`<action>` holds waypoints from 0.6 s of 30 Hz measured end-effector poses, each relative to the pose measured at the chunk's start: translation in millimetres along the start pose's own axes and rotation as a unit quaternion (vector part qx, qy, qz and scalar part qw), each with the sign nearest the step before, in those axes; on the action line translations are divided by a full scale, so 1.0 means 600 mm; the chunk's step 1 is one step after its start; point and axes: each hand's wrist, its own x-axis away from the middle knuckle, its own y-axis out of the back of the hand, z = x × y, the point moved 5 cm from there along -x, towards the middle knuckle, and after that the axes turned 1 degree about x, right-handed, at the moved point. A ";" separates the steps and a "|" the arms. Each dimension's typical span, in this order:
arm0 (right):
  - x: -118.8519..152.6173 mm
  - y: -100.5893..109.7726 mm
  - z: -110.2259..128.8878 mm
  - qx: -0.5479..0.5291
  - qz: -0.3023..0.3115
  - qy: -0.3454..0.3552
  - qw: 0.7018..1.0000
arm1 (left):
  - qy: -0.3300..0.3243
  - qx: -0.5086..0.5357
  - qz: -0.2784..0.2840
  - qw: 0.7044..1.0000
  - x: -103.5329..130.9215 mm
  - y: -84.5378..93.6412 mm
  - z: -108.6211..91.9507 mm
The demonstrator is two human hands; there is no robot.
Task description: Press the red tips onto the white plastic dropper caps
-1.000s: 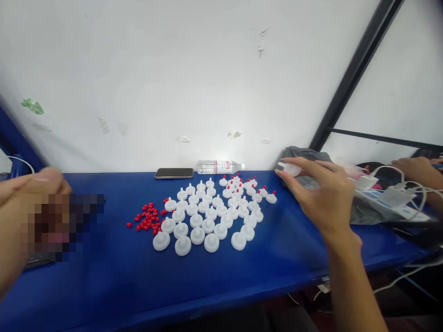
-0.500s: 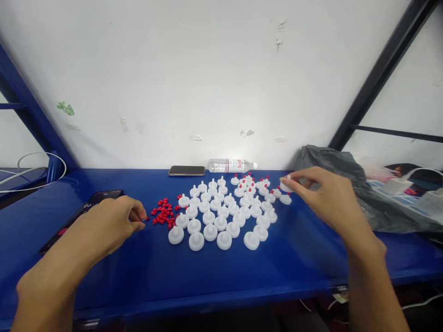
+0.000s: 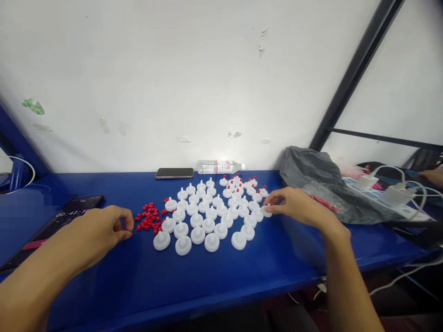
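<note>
Many white disc-shaped spout caps (image 3: 197, 235) stand spout-up on the blue table. Those at the back right wear small red tips (image 3: 240, 186) on their spouts; the nearer ones have bare spouts. At the right edge of this group, my right hand (image 3: 289, 205) pinches a white spout cap (image 3: 266, 211) that is low at the table, its spout partly behind the fingers. To the left lies a loose pile of small red tips (image 3: 148, 218). Beside that pile, my left hand (image 3: 114, 228) is closed, thumb against fingertips; what it holds, if anything, is hidden.
A phone showing a timer (image 3: 65, 216) lies under my left forearm. Another phone (image 3: 174, 173) and a clear plastic bottle (image 3: 219, 167) lie along the wall. On the right are a grey plastic bag (image 3: 308, 168), a clear bag of red pieces (image 3: 323, 200) and a power strip (image 3: 391, 198).
My right hand has let go of the white cap it held by the back right group and come nearer, onto a bare-spout cap. My left hand remains beside the red pile. The view has turned right.
</note>
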 end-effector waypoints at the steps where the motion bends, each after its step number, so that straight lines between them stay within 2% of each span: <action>1: 0.001 0.003 -0.001 -0.013 -0.010 0.000 1.000 | 0.004 0.004 -0.003 1.000 0.000 -0.002 0.000; 5: 0.001 0.024 -0.017 0.029 -0.124 -0.044 0.991 | -0.001 0.014 -0.049 0.999 0.005 -0.003 -0.013; 7: -0.002 0.025 -0.028 0.062 -0.158 -0.070 0.983 | -0.018 0.024 -0.071 0.997 0.008 0.000 -0.021; 14: -0.015 0.000 -0.046 0.079 -0.129 -0.065 0.986 | -0.008 0.042 -0.064 0.997 0.011 0.005 -0.023; 18: -0.009 0.008 -0.043 0.090 -0.148 -0.079 0.982 | -0.030 0.076 -0.123 0.989 0.026 0.034 -0.027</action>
